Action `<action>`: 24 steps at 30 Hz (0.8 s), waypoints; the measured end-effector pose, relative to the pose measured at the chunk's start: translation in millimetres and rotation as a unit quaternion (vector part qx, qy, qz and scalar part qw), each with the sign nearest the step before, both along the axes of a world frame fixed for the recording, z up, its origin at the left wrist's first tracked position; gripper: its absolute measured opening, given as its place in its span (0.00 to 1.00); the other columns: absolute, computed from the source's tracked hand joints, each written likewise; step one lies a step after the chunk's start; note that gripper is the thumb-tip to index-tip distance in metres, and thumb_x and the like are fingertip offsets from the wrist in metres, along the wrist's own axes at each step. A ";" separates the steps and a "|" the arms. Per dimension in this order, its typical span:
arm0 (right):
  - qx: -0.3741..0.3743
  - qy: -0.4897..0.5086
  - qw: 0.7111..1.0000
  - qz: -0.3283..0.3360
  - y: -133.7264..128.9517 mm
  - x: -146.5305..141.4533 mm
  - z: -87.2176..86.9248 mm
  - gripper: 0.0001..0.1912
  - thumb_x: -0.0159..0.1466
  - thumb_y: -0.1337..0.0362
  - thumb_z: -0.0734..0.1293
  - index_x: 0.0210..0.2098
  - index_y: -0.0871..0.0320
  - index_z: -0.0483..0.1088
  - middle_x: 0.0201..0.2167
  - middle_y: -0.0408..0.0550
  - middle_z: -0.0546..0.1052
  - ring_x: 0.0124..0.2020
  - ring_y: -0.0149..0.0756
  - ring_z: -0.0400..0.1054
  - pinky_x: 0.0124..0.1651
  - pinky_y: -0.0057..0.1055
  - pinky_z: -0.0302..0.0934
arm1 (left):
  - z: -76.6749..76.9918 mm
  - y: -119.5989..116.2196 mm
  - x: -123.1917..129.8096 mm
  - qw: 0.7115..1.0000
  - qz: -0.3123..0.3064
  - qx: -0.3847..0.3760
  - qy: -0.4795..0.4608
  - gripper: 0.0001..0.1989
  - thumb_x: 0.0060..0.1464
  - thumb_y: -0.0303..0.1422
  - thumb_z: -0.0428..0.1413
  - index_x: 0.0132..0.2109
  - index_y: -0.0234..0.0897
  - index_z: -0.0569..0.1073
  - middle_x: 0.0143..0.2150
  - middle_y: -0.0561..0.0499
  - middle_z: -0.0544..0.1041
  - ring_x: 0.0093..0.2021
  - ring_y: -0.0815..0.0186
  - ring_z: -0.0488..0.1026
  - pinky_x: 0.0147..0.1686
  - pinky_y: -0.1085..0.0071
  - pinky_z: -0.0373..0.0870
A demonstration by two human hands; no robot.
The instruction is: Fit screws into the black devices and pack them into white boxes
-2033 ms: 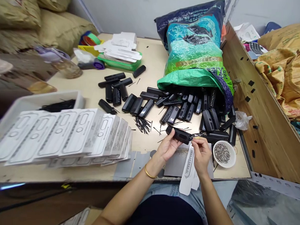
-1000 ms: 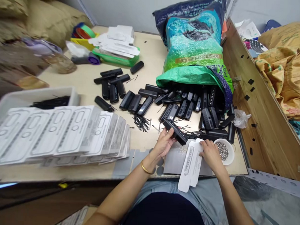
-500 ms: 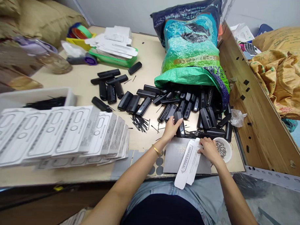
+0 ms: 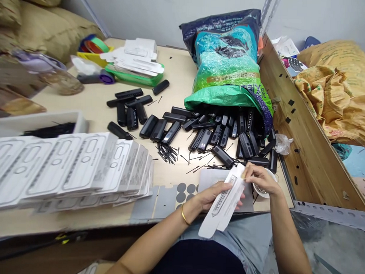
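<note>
A flat white printed carton (image 4: 222,206) is tilted over the table's front edge, between both hands. My left hand (image 4: 215,195) is closed around its middle, thumb on the printed face and fingertips showing past the far side. With bent fingers, my right hand (image 4: 260,177) pinches the carton's upper end. Just beyond the hands lies a black ribbed plastic case (image 4: 223,155), at the near side of a heap of similar cases (image 4: 217,134). A white bowl of small metal parts (image 4: 262,191) is partly hidden under my right hand. A grey sheet (image 4: 205,178) lies beneath the carton.
Stacked white boxes (image 4: 88,161) cover the left front, before a white bin of black sticks (image 4: 78,121). A green and blue plastic sack (image 4: 226,70) stands behind the heap. A green tray (image 4: 136,75) holds flattened cartons. A wooden board (image 4: 308,137) borders the right.
My left hand has let go of a black case, leaving it on the table, and now grips the carton. My right hand has moved up slightly along the carton's upper end. The camera view has shifted slightly.
</note>
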State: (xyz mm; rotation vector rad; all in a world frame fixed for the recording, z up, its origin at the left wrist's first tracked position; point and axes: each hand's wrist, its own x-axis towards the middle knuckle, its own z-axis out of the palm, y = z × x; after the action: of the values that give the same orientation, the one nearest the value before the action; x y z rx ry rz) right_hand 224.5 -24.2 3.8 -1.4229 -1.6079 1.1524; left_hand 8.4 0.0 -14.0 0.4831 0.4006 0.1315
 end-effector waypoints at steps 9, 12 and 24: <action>0.074 0.076 0.947 -0.304 -16.1 -76.1 -22.6 0.14 0.63 0.58 0.62 0.46 0.55 0.68 0.45 0.49 0.72 0.46 0.37 0.66 0.51 0.35 0.59 | 2.7 11.0 4.1 0.969 0.185 0.148 0.065 0.32 0.52 0.40 0.59 0.60 0.46 0.56 0.42 0.48 0.74 0.32 0.66 0.75 0.35 0.67 0.72; 0.023 0.122 0.945 -0.302 -17.4 -91.5 -33.9 0.11 0.64 0.56 0.61 0.40 0.56 0.68 0.34 0.44 0.72 0.36 0.34 0.66 0.41 0.30 0.61 | 1.6 4.8 6.6 0.946 0.202 0.229 0.111 0.22 0.53 0.41 0.58 0.52 0.40 0.63 0.38 0.51 0.72 0.33 0.68 0.71 0.34 0.72 0.68; 0.029 0.199 0.921 -0.333 -8.9 -99.1 -34.8 0.10 0.61 0.56 0.65 0.36 0.57 0.67 0.36 0.48 0.75 0.40 0.37 0.69 0.45 0.35 0.62 | -7.8 2.6 4.5 0.943 0.206 0.189 0.178 0.43 0.52 0.42 0.58 0.65 0.43 0.39 0.34 0.51 0.74 0.31 0.64 0.73 0.36 0.65 0.69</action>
State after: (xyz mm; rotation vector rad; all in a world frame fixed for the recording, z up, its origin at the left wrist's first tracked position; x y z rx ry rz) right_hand 125.4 -33.1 -31.0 -1.4168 -0.7688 0.8909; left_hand 12.9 2.7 -21.9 0.8016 0.8384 0.5400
